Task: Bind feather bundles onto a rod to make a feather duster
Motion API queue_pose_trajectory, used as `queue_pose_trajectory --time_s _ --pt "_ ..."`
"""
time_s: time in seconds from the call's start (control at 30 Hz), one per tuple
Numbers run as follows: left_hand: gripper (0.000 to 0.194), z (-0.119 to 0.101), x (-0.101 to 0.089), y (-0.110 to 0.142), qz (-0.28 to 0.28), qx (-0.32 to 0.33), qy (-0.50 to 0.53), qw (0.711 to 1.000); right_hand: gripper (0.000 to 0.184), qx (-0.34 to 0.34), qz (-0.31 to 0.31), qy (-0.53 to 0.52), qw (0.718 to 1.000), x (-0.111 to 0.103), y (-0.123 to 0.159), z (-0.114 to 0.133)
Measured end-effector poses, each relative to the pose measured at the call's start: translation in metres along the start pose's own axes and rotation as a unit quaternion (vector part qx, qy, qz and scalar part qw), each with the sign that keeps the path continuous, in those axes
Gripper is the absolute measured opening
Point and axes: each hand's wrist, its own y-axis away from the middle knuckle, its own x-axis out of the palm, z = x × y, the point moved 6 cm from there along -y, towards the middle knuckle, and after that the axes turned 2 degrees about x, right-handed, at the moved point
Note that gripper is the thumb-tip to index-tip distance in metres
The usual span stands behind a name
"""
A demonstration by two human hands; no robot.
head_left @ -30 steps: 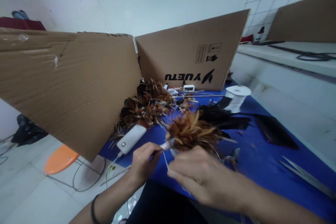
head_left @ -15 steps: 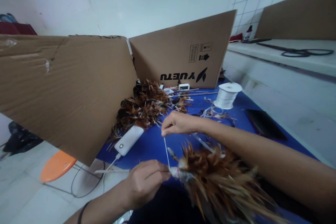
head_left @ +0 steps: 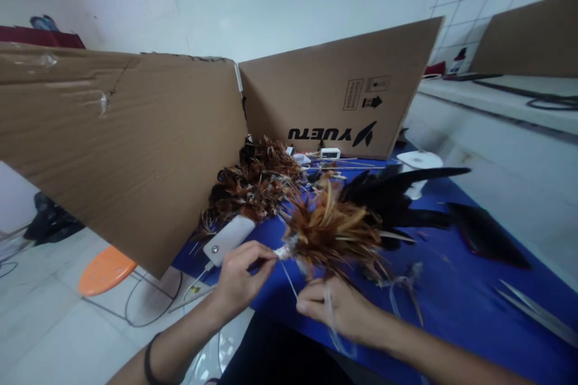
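My left hand (head_left: 241, 274) is closed in a pinch on the stick of a feather duster (head_left: 334, 225), right at the bound base of its feathers. The stick (head_left: 192, 299) shows again beyond the hand, pointing down to the left. Brown feathers fan out to the right, with long black ones at the far end. From the white-wrapped base (head_left: 283, 251) a thin white string (head_left: 289, 281) runs taut to my right hand (head_left: 332, 307). The fingers of that hand are closed on the string, below the feathers. A loose translucent strip (head_left: 332, 319) hangs across its back.
A pile of brown feathers (head_left: 257, 186) lies by the cardboard panels (head_left: 316, 90). Near it rests a white power bank (head_left: 229, 239) with a cable. Behind the black feathers stands a white spool (head_left: 419, 159). A dark phone (head_left: 487, 234) and metal blades (head_left: 537, 313) lie at right.
My right hand has swung from above the duster to below it, carrying the string round. The feathers have moved up and away from me, and the view has shifted left.
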Motion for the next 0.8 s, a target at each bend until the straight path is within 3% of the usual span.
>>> queue_pose_trajectory --time_s 0.1,0.23,0.4,0.5,0.6,0.7,0.8 --pt "0.012 0.001 0.01 0.004 0.029 0.042 -0.016 0.999 0.037 -0.043 -0.013 0.048 0.998 -0.006 0.011 0.032" --pt "0.015 -0.007 0.025 0.013 0.081 0.089 -0.04 0.992 0.03 -0.07 -0.023 0.089 0.993 -0.033 0.015 0.069" --pt "0.011 -0.028 0.027 0.019 0.09 0.161 -0.108 0.977 0.024 -0.114 -0.009 0.131 0.985 -0.078 -0.009 0.087" --pt "0.017 -0.046 0.024 0.02 0.135 0.218 -0.082 0.963 0.018 -0.141 0.015 0.141 0.98 -0.096 -0.035 0.079" --pt "0.02 -0.059 0.017 0.02 0.151 0.253 -0.066 0.953 0.017 -0.133 0.036 0.12 0.983 -0.1 -0.06 0.055" --pt "0.022 -0.061 0.011 0.018 0.153 0.237 -0.041 0.959 0.02 -0.092 0.06 0.051 0.993 -0.091 -0.07 0.021" --pt "0.021 -0.05 0.004 0.014 0.125 0.175 0.006 0.977 0.024 -0.026 0.073 -0.053 0.996 -0.072 -0.062 -0.012"
